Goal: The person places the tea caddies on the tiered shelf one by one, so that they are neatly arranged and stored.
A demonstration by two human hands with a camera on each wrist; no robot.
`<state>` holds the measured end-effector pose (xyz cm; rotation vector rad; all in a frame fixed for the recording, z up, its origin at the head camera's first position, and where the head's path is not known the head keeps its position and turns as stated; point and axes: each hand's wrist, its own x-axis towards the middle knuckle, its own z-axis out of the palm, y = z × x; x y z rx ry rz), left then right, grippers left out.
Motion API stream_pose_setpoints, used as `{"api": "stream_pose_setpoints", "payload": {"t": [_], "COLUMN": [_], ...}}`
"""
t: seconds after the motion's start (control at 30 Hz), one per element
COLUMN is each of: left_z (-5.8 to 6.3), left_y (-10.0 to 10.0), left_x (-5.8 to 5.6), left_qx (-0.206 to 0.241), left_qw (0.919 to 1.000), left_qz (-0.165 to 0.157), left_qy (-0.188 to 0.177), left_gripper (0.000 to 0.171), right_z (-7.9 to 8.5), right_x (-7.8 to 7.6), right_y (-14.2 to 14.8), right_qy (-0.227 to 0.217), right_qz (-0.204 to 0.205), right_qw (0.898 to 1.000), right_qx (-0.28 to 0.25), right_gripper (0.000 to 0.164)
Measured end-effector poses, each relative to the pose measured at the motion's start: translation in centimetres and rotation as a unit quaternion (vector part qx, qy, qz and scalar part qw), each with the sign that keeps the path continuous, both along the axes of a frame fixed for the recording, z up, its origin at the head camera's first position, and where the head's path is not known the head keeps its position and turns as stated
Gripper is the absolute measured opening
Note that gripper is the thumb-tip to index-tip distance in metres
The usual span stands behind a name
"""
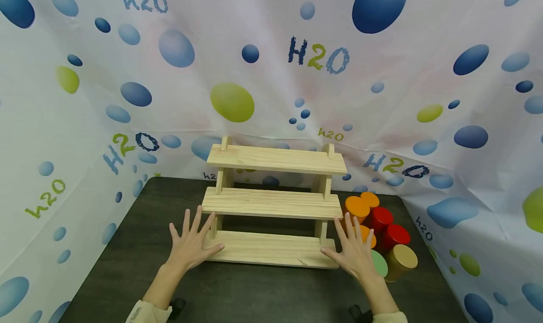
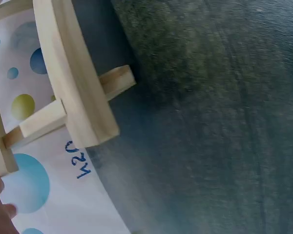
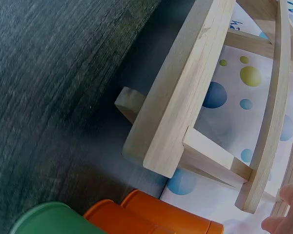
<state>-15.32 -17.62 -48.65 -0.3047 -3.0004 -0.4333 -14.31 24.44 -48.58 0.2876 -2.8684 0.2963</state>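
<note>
A pale wooden shelf stand with three stepped tiers stands upright on the dark table. At its left end is my left hand, fingers straight and spread, thumb over the lowest tier. Mirroring it at the right end, my right hand has spread fingers and its thumb at the lowest tier's edge. Neither hand holds anything; whether they touch the wood I cannot tell. In the left wrist view, fingertips show beside the stand. The right wrist view shows fingertips near the stand's upper tiers.
Right of the stand, partly behind my right hand, cluster flat-topped cylinders: orange, red, green and yellow. A white curtain with blue and green spots surrounds the dark table at the back and sides.
</note>
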Motion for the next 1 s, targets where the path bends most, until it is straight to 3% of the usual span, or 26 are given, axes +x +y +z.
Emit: {"api": "stream_pose_setpoints", "payload": {"t": [0.27,0.5,0.7,1.0], "left_z": [-1.5,-3.2,-3.9,-4.5], "left_y": [-1.6,-3.2,-3.7,-3.5], "left_x": [0.7,0.9,0.6,0.1], "left_qx": [0.026,0.081,0.11,0.114], "left_qw": [0.9992,0.9966,0.9919,0.9863], "left_qz": [0.024,0.014,0.03,0.028], "left_qy": [-0.02,-0.009,-0.057,-0.116], "left_gripper": [0.087,0.078,0.074,0.072], "right_z": [-0.4,-0.9,-1.6,-2.8], "right_x": [0.5,1.6,2.7,4.6], "right_y": [0.3,0.9,1.4,1.8], "right_qy": [-0.041,-0.044,-0.024,-0.011], "right_qz": [-0.022,-0.06,-0.111,-0.216], "right_qw": [0.998,0.988,0.971,0.935], "right_qx": [-0.053,-0.137,-0.212,-0.283], "right_gripper": [0.091,0.086,0.082,0.081]}}
